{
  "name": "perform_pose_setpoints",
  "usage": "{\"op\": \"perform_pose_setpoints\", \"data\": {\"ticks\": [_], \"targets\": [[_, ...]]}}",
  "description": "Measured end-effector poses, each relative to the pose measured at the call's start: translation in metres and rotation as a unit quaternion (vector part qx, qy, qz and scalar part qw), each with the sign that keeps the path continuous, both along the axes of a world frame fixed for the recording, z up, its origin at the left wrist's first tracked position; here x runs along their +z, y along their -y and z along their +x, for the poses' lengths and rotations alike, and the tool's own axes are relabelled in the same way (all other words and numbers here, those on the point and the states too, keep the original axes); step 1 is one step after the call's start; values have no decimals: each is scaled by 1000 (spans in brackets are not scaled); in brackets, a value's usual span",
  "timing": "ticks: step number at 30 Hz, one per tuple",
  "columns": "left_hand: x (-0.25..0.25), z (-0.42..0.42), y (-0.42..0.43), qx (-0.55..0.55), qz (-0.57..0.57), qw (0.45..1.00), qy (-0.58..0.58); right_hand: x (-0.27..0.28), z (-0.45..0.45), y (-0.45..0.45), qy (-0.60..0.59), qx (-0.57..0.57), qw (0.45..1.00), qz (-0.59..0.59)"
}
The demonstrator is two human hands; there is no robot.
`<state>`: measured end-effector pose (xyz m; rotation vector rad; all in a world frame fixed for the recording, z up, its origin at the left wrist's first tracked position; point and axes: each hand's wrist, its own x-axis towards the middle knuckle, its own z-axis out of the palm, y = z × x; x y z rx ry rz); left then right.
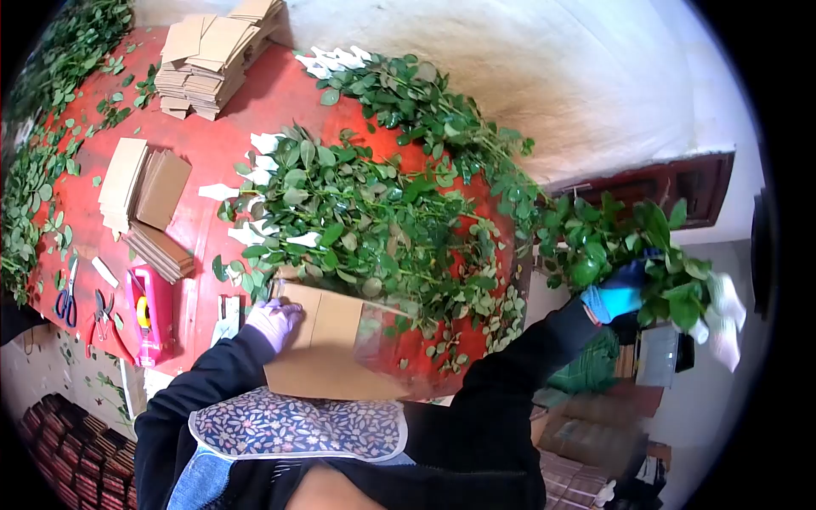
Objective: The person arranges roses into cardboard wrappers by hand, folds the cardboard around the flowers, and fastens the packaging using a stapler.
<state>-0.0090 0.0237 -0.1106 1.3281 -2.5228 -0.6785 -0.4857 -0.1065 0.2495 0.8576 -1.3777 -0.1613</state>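
My left hand [276, 325], in a pale purple glove, grips the left edge of a brown cardboard sheet [327, 331] at the table's near edge. Clear plastic [382, 331] lies over the sheet's right part. Off to the right, my right hand [619, 289], in a blue glove, is closed around leafy rose stems [586, 242] held up beyond the table. Their buds [722, 319], in white sleeves, point right and down. Beyond the cardboard lies a pile of leafy roses [365, 212], with white-sleeved buds [263, 161] at its left side.
More roses [416, 93] lie at the back of the red table [93, 229]. Cardboard stacks [204, 68] stand at back left. Scissors [66, 297], pruning shears [106, 327] and a pink tape dispenser [149, 319] lie at front left. A pale wall [595, 76] rises behind.
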Motion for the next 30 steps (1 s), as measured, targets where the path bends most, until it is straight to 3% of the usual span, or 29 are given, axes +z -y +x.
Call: {"op": "perform_pose_setpoints", "data": {"ticks": [3, 4, 7, 9, 11, 12, 14, 16, 17, 19, 21, 23, 24, 26, 27, 28, 29, 30], "targets": [[-9, 1, 1, -17, -20, 1000, -1, -73, -180, 46, 245, 101, 945, 190], [-6, 2, 0, -22, -4, 1000, 3, -103, -184, 51, 247, 93, 947, 183], [-5, 4, 1, -19, 16, 1000, 1, -160, -130, 79, 235, 203, 800, 513], [-6, 3, 3, -25, 16, 1000, -3, -133, -59, 69, 344, 296, 751, 479], [-4, 4, 3, -31, 19, 999, 11, -71, 6, 46, 496, 440, 683, 307], [-1, 4, 4, -35, 43, 998, 32, -35, 31, 31, 547, 521, 619, 214], [1, 6, 4, -37, 45, 998, 31, 21, 63, -2, 564, 664, 484, 83], [-3, 5, 5, -34, 37, 999, 21, 49, 71, -25, 539, 725, 426, 53], [-5, 5, 6, -31, 36, 999, 16, 56, 63, -28, 538, 724, 427, 63], [-8, 6, 5, -33, 34, 999, 9, 34, 12, -22, 537, 651, 525, 112], [-7, 6, 8, -28, 23, 999, 5, -1, 7, -22, 367, 480, 776, 183], [-20, 9, 15, -37, 54, 995, -79, -19, 41, -32, 267, 376, 859, 222], [-21, 12, 15, -5, 69, 986, -149, -22, 93, -49, 334, 463, 760, 312], [-16, 18, 17, 32, 102, 920, -377, -40, 153, -60, 386, 499, 609, 481], [-5, 20, 16, 78, 276, 832, -475, -48, 183, -65, 420, 493, 522, 556], [11, 26, 23, 56, 432, 678, -592, -74, 196, -69, 500, 428, 411, 631], [42, 34, 26, -12, 496, 637, -590, -107, 199, -73, 446, 374, 416, 699], [32, 39, 16, -30, 530, 588, -610, -134, 205, -83, 449, 367, 395, 713]]}}
